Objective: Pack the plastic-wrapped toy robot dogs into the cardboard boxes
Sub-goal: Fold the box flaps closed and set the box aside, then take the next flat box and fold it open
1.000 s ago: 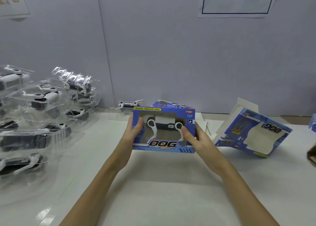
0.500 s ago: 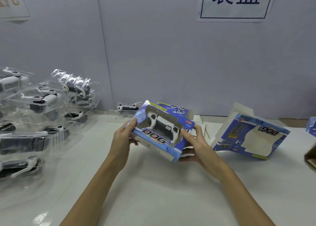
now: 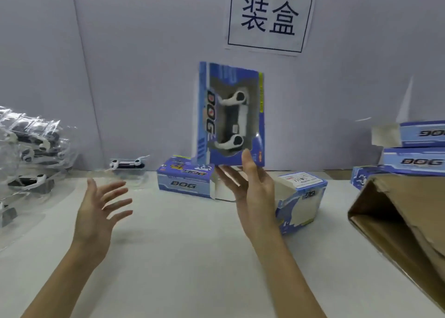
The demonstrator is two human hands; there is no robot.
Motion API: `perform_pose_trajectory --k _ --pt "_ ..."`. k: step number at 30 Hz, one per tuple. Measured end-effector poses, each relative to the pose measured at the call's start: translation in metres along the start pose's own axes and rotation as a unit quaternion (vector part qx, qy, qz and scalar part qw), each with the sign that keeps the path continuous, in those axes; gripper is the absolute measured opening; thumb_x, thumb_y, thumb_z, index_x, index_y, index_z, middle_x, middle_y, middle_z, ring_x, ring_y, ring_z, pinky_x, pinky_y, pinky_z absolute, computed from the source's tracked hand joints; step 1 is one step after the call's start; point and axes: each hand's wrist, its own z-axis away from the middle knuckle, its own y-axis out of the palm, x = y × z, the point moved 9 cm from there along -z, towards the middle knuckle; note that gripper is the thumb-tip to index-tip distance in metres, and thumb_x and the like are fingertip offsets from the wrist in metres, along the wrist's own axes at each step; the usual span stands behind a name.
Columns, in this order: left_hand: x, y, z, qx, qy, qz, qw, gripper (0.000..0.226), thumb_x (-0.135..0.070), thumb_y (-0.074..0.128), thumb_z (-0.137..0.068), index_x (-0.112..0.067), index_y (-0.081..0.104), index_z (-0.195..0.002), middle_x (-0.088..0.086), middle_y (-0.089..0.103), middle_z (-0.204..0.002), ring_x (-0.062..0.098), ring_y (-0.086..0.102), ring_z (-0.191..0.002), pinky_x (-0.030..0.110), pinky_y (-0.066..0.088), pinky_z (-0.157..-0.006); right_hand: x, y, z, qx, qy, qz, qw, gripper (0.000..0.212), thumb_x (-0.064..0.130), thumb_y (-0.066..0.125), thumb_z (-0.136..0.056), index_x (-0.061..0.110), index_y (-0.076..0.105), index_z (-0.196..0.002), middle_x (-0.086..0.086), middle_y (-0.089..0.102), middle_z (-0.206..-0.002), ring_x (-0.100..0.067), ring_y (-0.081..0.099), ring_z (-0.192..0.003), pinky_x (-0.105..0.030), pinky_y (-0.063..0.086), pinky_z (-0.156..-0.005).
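white table (image 3: 183,257), blue boxes (image 3: 185,181), wrapped toy dogs (image 3: 31,163), brown carton (image 3: 404,223)

Two bare forearms rising from the near edge of the table (image 3: 183,264), angled inward and away. Left hand (image 3: 96,211) raised above the left half of the table, palm turned toward the right, fingers straight and fanned wide apart, thumb up, holding nothing and touching nothing. Right hand (image 3: 255,192) lifted higher near the middle, wrist straight, palm facing left and slightly up, fingers extended upward and loosely spread. Right fingertips (image 3: 246,155) meeting the lower edge of the upright packed box (image 3: 231,115), thumb reaching under that same bottom edge; whether pinching or merely propping, impossible to say.
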Motion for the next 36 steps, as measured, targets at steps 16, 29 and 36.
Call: perform_pose_trajectory --k 16,29,36 --pt "0.01 0.035 0.011 0.087 -0.017 -0.073 0.993 0.066 -0.058 0.034 -0.104 -0.003 0.069 -0.108 0.015 0.072 -0.104 0.036 0.062 -0.086 0.048 0.048 -0.078 0.113 -0.17 -0.041 -0.347 0.052 0.584 0.732 0.091 0.055 0.079 -0.084 0.021 0.031 -0.154 -0.02 0.028 -0.162 -0.044 0.032 -0.146 -0.056 0.028 -0.119" --pt "0.022 0.06 0.023 0.166 0.025 -0.199 0.965 0.047 -0.059 0.081 -0.081 -0.023 0.077 -0.11 0.016 0.069 -0.113 0.026 0.071 -0.085 0.048 0.061 -0.075 0.014 -0.138 -0.055 -0.207 0.147 0.269 0.929 0.073 0.016 0.085 -0.086 0.003 0.043 -0.145 -0.015 0.073 -0.111 -0.02 0.073 -0.076 -0.027 0.057 -0.049" --pt "0.028 0.123 0.067 0.286 0.313 -0.373 0.825 0.121 -0.018 0.089 -0.074 -0.044 0.012 -0.163 -0.016 0.018 -0.169 0.01 0.022 -0.157 0.032 0.033 -0.122 -0.048 -0.083 -0.026 -0.073 0.246 0.203 0.945 0.054 0.036 0.081 -0.086 -0.001 0.069 -0.124 -0.016 0.076 -0.112 -0.029 0.069 -0.099 -0.046 0.055 -0.099"
